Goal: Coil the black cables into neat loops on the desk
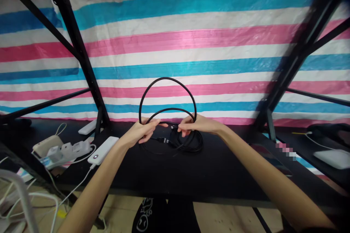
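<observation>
A black cable [167, 79] is wound in loops over the black table [191, 174]. Two loops stand up in arcs between my hands, and the rest of the coil [191, 146] lies on the table just below them. My left hand [142, 132] is closed on the left side of the loops. My right hand [194, 124] is closed on the right side, fingers pinching near a plug end at the middle. Both arms reach in from the bottom corners.
A white power bank [103, 150] with a white lead lies left of my hands, beside a power strip with white chargers [68, 150]. Black frame posts [79, 51] stand left and right. A striped tarp [191, 36] hangs behind. White devices [332, 158] sit far right.
</observation>
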A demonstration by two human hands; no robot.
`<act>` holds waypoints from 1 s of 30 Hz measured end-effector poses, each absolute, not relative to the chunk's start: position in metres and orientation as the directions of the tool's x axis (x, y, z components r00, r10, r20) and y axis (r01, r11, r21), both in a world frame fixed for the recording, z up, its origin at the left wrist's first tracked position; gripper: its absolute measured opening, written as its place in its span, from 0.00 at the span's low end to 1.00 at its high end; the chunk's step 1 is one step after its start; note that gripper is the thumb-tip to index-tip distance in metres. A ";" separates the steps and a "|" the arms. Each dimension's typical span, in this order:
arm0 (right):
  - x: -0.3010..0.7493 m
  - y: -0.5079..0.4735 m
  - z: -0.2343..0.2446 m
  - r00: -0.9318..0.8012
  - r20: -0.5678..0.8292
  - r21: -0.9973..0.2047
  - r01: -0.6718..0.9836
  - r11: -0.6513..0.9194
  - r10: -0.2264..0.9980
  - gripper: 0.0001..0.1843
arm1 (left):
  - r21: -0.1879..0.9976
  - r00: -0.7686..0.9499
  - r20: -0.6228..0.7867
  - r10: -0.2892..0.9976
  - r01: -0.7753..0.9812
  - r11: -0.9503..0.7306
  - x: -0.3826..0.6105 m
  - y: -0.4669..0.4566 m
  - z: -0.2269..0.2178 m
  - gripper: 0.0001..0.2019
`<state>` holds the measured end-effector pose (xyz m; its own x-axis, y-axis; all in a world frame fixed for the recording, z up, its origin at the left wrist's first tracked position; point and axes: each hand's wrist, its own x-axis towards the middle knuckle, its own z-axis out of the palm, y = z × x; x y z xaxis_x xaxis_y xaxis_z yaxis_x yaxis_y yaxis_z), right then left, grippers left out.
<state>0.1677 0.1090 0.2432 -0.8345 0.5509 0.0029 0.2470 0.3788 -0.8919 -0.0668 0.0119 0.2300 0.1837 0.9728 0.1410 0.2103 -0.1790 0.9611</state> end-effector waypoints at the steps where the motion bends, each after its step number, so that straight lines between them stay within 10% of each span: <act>1: 0.169 0.108 0.243 -0.851 0.018 -0.884 0.231 0.405 0.525 0.20 | 0.955 0.176 0.146 0.974 0.231 -0.185 -0.067 0.012 0.233 0.19; 13: 0.178 0.091 0.234 -0.865 0.011 -0.961 0.130 0.245 0.501 0.26 | 0.979 0.034 0.192 0.981 0.063 -0.194 -0.080 0.009 0.228 0.15; 24: 0.172 0.084 0.193 -0.670 0.134 -0.934 0.161 0.319 0.730 0.30 | 0.892 -0.117 0.230 0.966 -0.373 -0.257 -0.075 0.002 0.221 0.16; 30: 0.183 0.077 0.222 -0.512 0.569 -0.488 0.420 0.765 0.643 0.65 | 0.964 -0.057 0.228 0.972 0.154 -0.217 -0.069 -0.006 0.223 0.19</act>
